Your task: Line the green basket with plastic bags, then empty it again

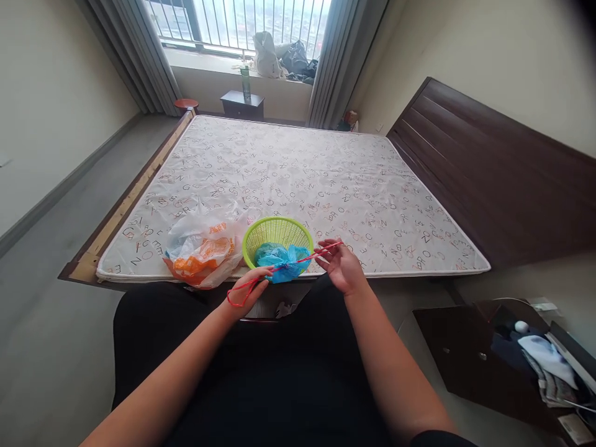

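Observation:
A red string [319, 252] runs taut between my two hands and passes round the gathered neck of a blue plastic bag [285, 264]. My left hand [249, 290] pinches one end, with a loop of the string hanging over its back. On the other side, my right hand [339, 266] grips the other end between thumb and forefinger, its remaining fingers spread. The blue bag sits at the near side of a yellow-green plastic basket [278, 225], partly over its rim. What the bag holds cannot be made out.
White and orange plastic bags [205, 245] lie left of the basket on the letter-patterned mattress [288, 161]. A dark headboard [488, 167] rises at right. A low dark cabinet [459, 347] with cloths stands near my right. A green bottle [246, 84] is on a far nightstand [239, 105].

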Motion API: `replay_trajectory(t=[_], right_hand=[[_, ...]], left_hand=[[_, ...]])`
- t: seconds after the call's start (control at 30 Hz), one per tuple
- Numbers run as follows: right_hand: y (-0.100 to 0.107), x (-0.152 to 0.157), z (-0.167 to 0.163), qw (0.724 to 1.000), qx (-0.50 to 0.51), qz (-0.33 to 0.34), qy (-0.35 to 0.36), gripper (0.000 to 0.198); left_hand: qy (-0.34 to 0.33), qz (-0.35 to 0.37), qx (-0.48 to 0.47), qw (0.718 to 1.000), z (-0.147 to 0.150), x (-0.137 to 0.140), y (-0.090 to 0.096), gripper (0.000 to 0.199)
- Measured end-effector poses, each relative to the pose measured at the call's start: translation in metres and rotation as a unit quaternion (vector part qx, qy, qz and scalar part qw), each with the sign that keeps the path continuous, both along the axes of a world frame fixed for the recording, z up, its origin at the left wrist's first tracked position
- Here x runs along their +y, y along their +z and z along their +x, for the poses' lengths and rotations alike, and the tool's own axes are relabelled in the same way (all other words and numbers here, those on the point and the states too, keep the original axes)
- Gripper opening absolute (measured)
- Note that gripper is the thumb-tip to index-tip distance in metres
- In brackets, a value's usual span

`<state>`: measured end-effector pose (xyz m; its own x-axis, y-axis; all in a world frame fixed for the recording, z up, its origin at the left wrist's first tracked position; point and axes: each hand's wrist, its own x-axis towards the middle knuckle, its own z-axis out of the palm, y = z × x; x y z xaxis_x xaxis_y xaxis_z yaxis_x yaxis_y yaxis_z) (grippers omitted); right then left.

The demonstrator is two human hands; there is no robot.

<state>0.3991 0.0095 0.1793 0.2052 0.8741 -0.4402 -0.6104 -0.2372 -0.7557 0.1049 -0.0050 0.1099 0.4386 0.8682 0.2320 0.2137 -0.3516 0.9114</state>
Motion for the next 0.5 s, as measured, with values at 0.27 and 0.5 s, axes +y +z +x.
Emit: replay_trajectory(t=[0.27,0.5], right_hand=[[0.036,-0.03,-0.047,0.973,-0.026,0.136,0.182,0.039],[0.063,-0.06,-0.077,0.839,-0.29,0.34,0.312,0.031]], left_hand=[[0.031,0.158,0.192,0.968,0.034,0.006,0.0,0.085],[-0.035,0.062,0.123,0.99,0.058,0.042,0.019,0.019]])
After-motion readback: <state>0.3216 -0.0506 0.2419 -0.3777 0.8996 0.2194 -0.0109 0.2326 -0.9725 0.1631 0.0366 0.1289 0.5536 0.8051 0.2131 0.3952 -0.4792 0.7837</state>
